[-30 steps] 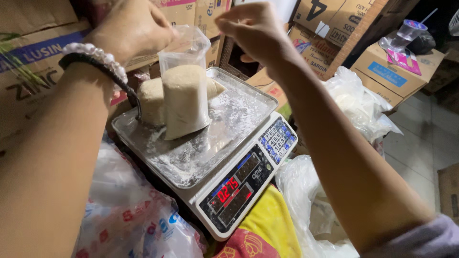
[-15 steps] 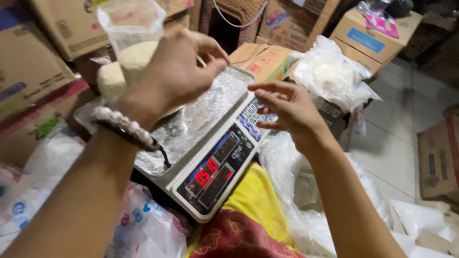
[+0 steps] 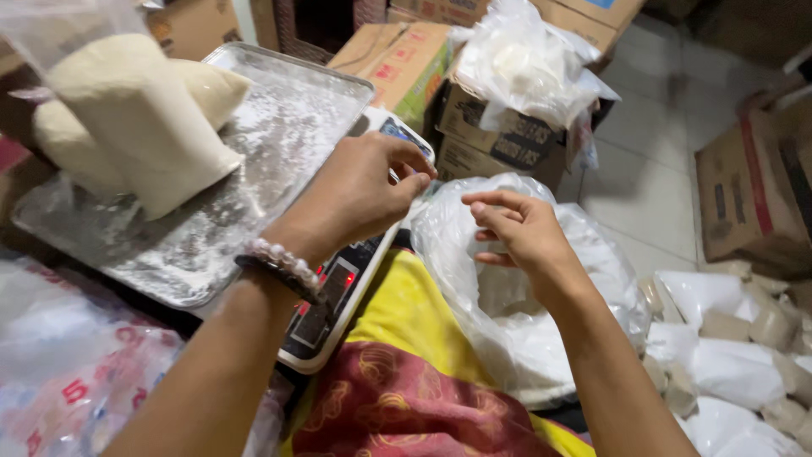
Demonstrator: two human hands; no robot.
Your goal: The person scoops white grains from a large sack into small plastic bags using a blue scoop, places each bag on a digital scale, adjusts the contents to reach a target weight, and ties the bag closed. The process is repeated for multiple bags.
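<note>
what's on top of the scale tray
On the tray stands a clear bag of white powder, with another filled bag behind it and spilled powder around. The front bag hides most of the rear one.

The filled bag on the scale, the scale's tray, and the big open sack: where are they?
Filled bag (image 3: 139, 127), head view, on its packed white middle.
Scale tray (image 3: 288, 110), head view, on its bare dusted metal.
Big open sack (image 3: 541, 338), head view, on its plastic side.
</note>
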